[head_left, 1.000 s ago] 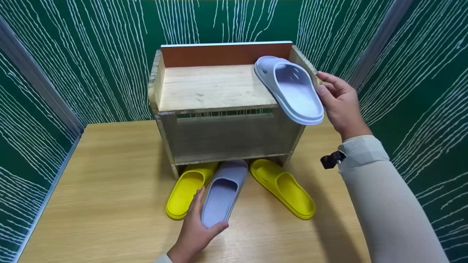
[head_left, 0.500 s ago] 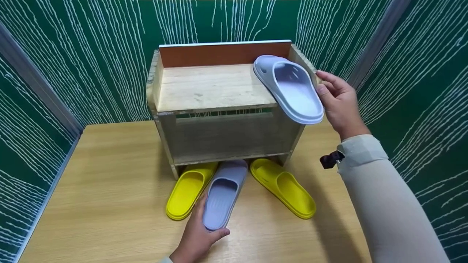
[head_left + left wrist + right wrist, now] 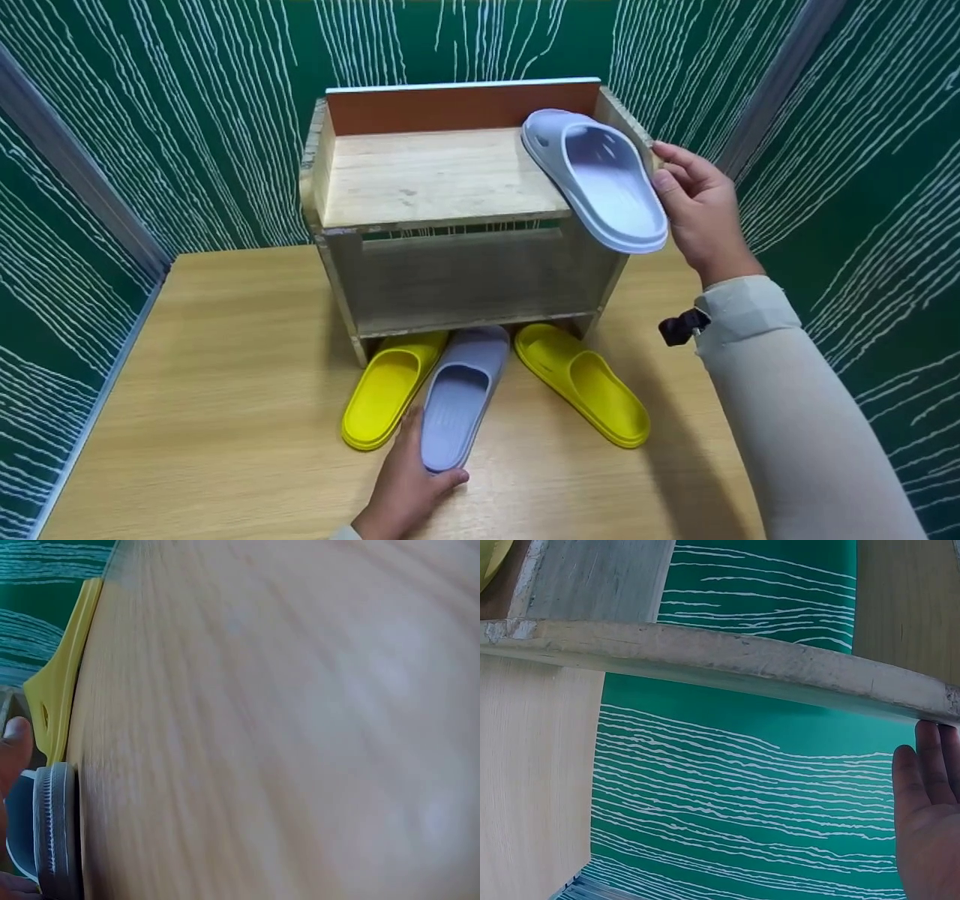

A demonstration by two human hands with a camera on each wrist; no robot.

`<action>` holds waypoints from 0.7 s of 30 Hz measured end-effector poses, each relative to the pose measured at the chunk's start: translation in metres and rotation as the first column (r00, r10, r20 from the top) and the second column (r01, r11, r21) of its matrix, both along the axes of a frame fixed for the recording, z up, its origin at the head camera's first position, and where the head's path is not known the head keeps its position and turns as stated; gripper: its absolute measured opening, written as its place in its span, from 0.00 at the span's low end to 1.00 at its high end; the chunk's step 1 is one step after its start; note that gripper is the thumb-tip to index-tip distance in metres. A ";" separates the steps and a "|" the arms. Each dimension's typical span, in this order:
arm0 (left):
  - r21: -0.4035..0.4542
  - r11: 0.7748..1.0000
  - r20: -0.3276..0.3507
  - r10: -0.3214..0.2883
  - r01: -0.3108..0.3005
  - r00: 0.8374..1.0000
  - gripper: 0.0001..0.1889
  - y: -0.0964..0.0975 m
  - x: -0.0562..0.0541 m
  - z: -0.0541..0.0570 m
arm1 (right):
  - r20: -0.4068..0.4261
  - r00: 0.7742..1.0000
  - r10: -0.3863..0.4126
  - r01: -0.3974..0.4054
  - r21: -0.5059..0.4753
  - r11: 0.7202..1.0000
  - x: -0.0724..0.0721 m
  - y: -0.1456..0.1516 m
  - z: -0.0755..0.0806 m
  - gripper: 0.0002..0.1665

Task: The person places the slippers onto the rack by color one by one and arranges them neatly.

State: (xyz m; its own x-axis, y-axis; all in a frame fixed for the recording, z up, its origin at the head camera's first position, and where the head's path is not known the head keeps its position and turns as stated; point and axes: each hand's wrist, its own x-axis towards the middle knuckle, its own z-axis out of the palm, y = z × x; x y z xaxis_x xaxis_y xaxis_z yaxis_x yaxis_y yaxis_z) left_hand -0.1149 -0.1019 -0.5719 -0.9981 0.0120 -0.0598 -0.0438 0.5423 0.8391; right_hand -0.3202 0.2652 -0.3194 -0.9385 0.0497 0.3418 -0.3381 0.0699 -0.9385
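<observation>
In the head view, my left hand (image 3: 409, 480) holds the heel of a lilac slipper (image 3: 454, 412) that lies on the table, thumb on one side and fingers on the other. The slipper's heel (image 3: 58, 832) shows between thumb and fingers in the left wrist view. My right hand (image 3: 701, 206) grips the front edge of the right side panel of a small wooden shoe rack (image 3: 450, 180); in the right wrist view its fingers (image 3: 930, 772) meet the panel's outer side. A second lilac slipper (image 3: 615, 191) leans on the top shelf against that panel, its heel overhanging the front.
Two yellow slippers, one left (image 3: 379, 397) and one right (image 3: 592, 386), lie on the wooden table (image 3: 240, 390) with toes under the rack's lower board (image 3: 480, 322). Green walls (image 3: 480, 45) with white streaks stand behind and on both sides.
My left hand has shifted slightly down and right and closed round the lilac slipper's heel, which has moved a little to the right. My right hand stays in place.
</observation>
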 end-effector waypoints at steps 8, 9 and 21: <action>-0.078 0.997 0.005 0.009 -0.008 1.000 0.63 0.003 -0.001 0.001 | -0.001 1.000 0.012 -0.012 -0.024 1.000 0.000 0.000 0.001 0.29; -0.080 0.997 0.009 0.012 -0.011 1.000 0.63 0.004 -0.001 0.001 | -0.002 1.000 0.010 -0.011 -0.023 1.000 0.000 0.000 0.001 0.29; -0.061 0.997 -0.015 0.039 -0.040 0.999 0.59 0.005 -0.001 -0.001 | -0.007 1.000 0.004 -0.004 -0.020 1.000 0.000 -0.001 -0.003 0.29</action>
State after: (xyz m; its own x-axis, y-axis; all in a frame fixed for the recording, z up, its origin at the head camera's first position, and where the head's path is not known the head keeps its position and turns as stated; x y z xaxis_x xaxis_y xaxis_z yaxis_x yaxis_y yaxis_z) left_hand -0.1154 -0.0965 -0.5729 -0.9985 -0.0310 -0.0453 -0.0548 0.5906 0.8051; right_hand -0.3205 0.2645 -0.3224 -0.9363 0.0530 0.3471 -0.3447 0.0499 -0.9374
